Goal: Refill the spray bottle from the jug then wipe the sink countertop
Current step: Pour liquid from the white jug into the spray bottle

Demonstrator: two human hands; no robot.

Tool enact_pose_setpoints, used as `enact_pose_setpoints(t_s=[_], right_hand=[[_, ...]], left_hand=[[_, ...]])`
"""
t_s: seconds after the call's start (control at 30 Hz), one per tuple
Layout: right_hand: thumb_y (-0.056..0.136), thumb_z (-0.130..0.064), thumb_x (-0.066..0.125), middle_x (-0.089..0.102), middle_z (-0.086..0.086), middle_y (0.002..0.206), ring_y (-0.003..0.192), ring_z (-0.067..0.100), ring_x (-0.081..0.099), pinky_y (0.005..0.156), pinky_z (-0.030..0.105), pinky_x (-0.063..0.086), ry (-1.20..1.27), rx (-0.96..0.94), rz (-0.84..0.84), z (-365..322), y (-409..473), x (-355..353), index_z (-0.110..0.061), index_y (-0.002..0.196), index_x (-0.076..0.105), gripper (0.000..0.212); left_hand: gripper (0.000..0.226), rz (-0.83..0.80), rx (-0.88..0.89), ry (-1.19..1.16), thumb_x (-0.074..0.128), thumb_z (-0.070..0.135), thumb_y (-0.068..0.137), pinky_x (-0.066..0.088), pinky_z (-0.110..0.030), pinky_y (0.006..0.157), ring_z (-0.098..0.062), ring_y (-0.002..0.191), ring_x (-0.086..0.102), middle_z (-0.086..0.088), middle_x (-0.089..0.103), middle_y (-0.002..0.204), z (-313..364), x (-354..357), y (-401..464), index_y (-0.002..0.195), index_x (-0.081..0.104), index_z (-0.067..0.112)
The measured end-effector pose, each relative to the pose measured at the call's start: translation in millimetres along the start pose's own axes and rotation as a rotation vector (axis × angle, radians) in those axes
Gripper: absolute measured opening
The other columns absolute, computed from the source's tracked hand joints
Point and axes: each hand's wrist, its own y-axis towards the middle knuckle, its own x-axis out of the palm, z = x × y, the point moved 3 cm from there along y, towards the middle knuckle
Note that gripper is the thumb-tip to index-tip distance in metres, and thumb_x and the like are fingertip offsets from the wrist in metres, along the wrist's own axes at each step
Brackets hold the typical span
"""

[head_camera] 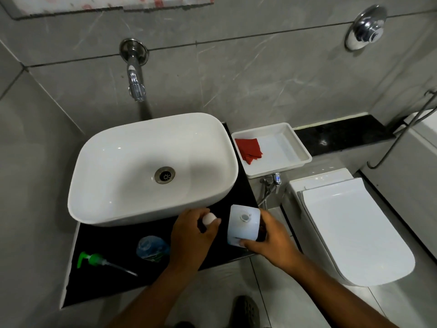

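Head view: right hand (272,240) grips the uncapped white jug (243,224), left hand (191,233) pinches its cap (209,218)

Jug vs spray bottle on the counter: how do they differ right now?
The jug is white, translucent and boxy; the spray bottle is rounded, clear and blue-tinted with a green label. The jug is gripped by the right hand; the spray bottle stands untouched, left of the left hand, which holds a white cap. The spray bottle's green pump head lies apart on the countertop. Shared: both stand upright and open-topped.
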Motion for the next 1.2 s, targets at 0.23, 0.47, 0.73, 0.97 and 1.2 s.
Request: enact_pose_setpoints(t_s=[0.23,0.47,0.73,0.97,1.2], right_hand=[[0.06,-0.041,0.086,0.053,-0.035,0.116,0.111,-0.008,0.053,0.074,0.009,0.05,0.036,0.052,0.0,8,-4,-17,-0.06,0.115,0.044,0.071],[0.06,-0.045,0.085,0.053,-0.035,0.115,0.11,-0.008,0.053,0.075,0.01,0.051,0.045,0.065,-0.003,9,-3,-15,-0.057,0.116,0.043,0.071],[0.056,-0.051,0.084,0.056,-0.035,0.115,0.107,-0.008,0.055,0.074,0.006,0.048,0.029,0.036,0.041,-3,-4,-12,-0.056,0.117,0.046,0.072],[0.051,-0.053,0.088,0.062,-0.023,0.116,0.103,-0.002,0.061,0.069,0.014,0.053,0.143,-0.009,0.053,-28,-4,-1,-0.044,0.121,0.051,0.079],[0.059,-0.056,0.083,0.056,-0.03,0.12,0.11,-0.007,0.055,0.079,0.006,0.046,-0.048,-0.134,-0.138,-70,10,51,-0.05,0.123,0.046,0.075]], left_hand=[[0.043,-0.23,-0.112,0.043,0.072,0.012,0.079,0.041,-0.023,0.094,-0.022,0.113,0.057,-0.008,0.061,0.122,-40,54,7,0.12,0.061,0.014],[0.044,-0.266,-0.079,0.068,0.072,0.007,0.076,0.042,-0.035,0.104,-0.029,0.117,0.056,-0.014,0.061,0.125,-51,77,15,0.119,0.062,0.009],[0.054,-0.249,-0.085,0.087,0.075,0.021,0.076,0.034,-0.022,0.102,-0.022,0.122,0.049,-0.008,0.049,0.134,-57,57,-4,0.126,0.057,0.015],[0.042,-0.183,-0.119,0.001,0.071,0.029,0.08,0.046,-0.026,0.097,-0.014,0.11,0.054,0.006,0.048,0.122,-83,4,-64,0.119,0.061,0.019],[0.044,0.247,-0.375,-0.119,0.077,0.043,0.07,0.044,-0.01,0.072,-0.006,0.09,0.057,0.017,0.05,0.099,-120,-58,-90,0.11,0.061,0.031]])
